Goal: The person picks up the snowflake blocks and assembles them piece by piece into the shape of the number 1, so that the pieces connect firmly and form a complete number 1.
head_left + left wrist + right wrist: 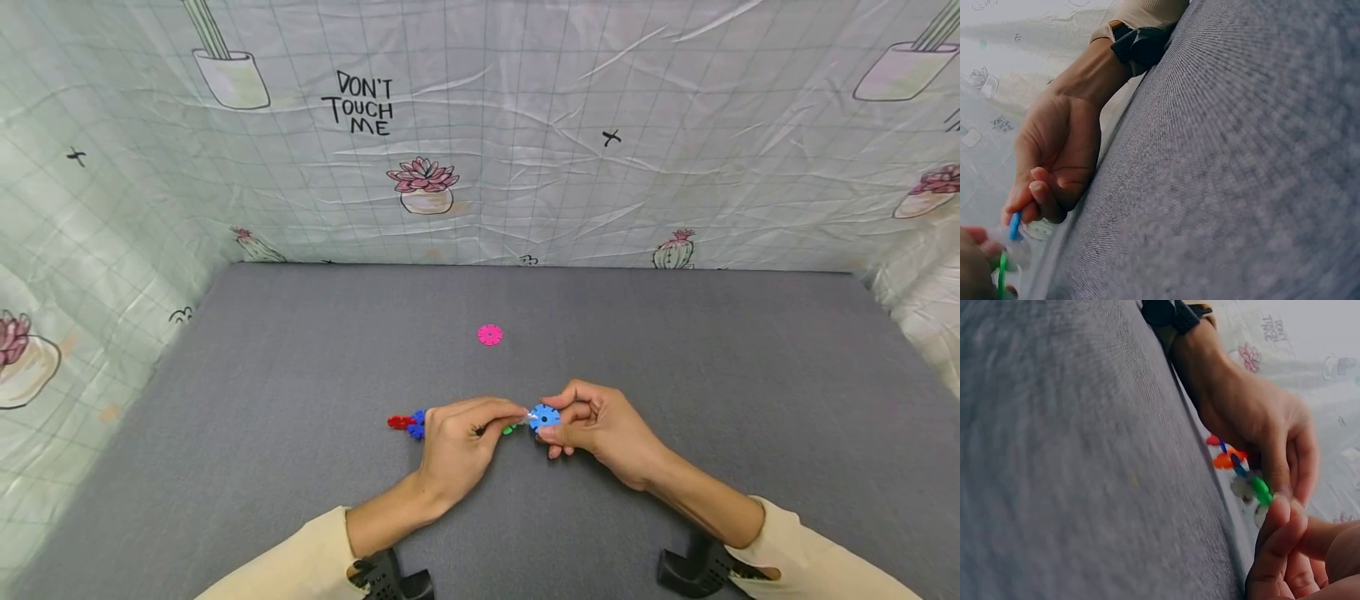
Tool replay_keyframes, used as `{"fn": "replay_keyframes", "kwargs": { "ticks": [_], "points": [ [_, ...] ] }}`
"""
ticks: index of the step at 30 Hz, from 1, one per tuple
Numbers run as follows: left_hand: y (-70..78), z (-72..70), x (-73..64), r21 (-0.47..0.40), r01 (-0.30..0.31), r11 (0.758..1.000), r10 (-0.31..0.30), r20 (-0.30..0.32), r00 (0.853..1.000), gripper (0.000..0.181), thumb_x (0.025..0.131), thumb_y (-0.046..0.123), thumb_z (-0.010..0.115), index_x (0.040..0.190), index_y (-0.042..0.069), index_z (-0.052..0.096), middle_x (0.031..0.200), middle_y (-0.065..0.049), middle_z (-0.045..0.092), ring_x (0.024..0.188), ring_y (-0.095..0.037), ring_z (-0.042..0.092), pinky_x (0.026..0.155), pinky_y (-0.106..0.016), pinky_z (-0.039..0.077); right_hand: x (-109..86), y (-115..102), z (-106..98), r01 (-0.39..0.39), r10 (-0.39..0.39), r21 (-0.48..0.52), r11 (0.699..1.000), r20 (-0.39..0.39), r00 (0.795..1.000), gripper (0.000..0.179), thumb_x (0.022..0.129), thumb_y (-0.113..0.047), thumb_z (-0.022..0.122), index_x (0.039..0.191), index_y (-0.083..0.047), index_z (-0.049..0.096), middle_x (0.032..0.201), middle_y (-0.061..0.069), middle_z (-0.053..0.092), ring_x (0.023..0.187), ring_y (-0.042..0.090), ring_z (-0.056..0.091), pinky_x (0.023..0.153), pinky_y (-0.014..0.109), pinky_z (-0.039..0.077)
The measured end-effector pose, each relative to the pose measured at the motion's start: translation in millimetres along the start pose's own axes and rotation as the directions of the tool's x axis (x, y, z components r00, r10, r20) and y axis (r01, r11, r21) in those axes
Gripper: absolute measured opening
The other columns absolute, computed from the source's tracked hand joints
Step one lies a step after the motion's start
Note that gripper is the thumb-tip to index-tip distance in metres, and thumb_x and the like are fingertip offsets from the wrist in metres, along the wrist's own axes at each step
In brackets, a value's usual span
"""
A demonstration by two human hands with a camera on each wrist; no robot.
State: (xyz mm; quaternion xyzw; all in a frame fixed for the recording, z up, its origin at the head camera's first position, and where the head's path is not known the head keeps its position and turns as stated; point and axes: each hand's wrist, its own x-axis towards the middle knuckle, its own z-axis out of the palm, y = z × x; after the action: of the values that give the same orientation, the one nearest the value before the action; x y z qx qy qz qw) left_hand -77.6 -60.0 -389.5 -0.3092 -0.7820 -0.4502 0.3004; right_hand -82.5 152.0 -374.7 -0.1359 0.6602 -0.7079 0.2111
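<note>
A chain of notched plastic snowflake discs is gripped by my left hand [461, 437], which covers its middle part. At the chain's left end a red disc [400, 422] and a dark blue disc [416, 425] stick out. Beyond the left fingertips show a bit of a green disc [509, 429] and a whitish disc [1019, 253]. My right hand [600, 425] pinches a light blue disc [544, 418] between thumb and index finger, its edge against the whitish disc. Whether the two are slotted together is hard to tell. An orange disc [1229, 460] of the chain appears in the right wrist view.
A lone pink disc [490, 335] lies flat on the grey table [675, 333], farther back than the hands. Behind and beside the table hangs a pale sheet [510, 125] printed with potted plants and lettering.
</note>
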Motion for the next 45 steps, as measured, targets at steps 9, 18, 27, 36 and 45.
{"fn": "replay_keyframes", "kwargs": {
  "ticks": [9, 18, 27, 36, 45],
  "points": [
    [0.8, -0.1, -0.9, 0.020, 0.022, 1.000, -0.022, -0.002, 1.000, 0.010, 0.079, 0.002, 0.076, 0.085, 0.011, 0.076, 0.081, 0.003, 0.071, 0.072, -0.006, 0.067, 0.061, -0.018, 0.051, 1.9, 0, 5, -0.005, 0.003, -0.040, 0.999, -0.045, 0.999, 0.039, 0.082, -0.006, 0.075, 0.112, 0.008, 0.055, 0.081, 0.017, 0.067, 0.067, 0.023, 0.066, 0.060, 0.030, 0.053],
    [-0.2, 0.9, -2.9, 0.070, 0.047, 0.996, -0.050, 0.032, 0.998, 0.010, 0.082, 0.007, 0.075, 0.088, 0.014, 0.073, 0.083, 0.006, 0.070, 0.073, -0.005, 0.064, 0.060, -0.020, 0.049, 0.5, -1, 1, -0.029, 0.026, -0.053, 0.998, -0.054, 0.998, 0.044, 0.084, -0.008, 0.073, 0.121, 0.007, 0.055, 0.090, 0.020, 0.067, 0.076, 0.028, 0.068, 0.064, 0.030, 0.053],
    [2.0, 0.9, -2.2, 0.085, 0.077, 0.993, -0.083, 0.077, 0.994, 0.009, 0.084, 0.014, 0.075, 0.091, 0.013, 0.070, 0.086, 0.005, 0.069, 0.080, -0.010, 0.064, 0.068, -0.026, 0.050, -0.3, -3, -6, -0.036, 0.034, -0.083, 0.996, -0.032, 0.999, 0.043, 0.090, -0.010, 0.067, 0.128, 0.008, 0.054, 0.106, 0.020, 0.066, 0.084, 0.025, 0.068, 0.068, 0.028, 0.053],
    [2.6, 0.2, -2.2, 0.114, 0.066, 0.991, -0.081, 0.134, 0.988, 0.035, 0.073, 0.030, 0.084, 0.097, 0.012, 0.065, 0.091, 0.005, 0.065, 0.088, -0.011, 0.059, 0.077, -0.030, 0.044, 0.1, -3, -5, -0.045, 0.036, -0.113, 0.993, -0.073, 0.997, 0.044, 0.087, -0.011, 0.071, 0.126, 0.003, 0.057, 0.096, 0.018, 0.067, 0.079, 0.025, 0.067, 0.062, 0.025, 0.051],
    [0.5, 1.3, -2.7, 0.112, 0.034, 0.993, -0.050, 0.145, 0.988, 0.041, 0.068, 0.030, 0.087, 0.097, 0.014, 0.063, 0.093, 0.007, 0.065, 0.089, -0.009, 0.060, 0.080, -0.030, 0.043, -0.1, -1, -2, -0.035, 0.024, -0.118, 0.992, -0.094, 0.995, 0.035, 0.084, -0.009, 0.073, 0.112, 0.006, 0.059, 0.087, 0.014, 0.069, 0.072, 0.022, 0.066, 0.059, 0.025, 0.051]
  ]
}}
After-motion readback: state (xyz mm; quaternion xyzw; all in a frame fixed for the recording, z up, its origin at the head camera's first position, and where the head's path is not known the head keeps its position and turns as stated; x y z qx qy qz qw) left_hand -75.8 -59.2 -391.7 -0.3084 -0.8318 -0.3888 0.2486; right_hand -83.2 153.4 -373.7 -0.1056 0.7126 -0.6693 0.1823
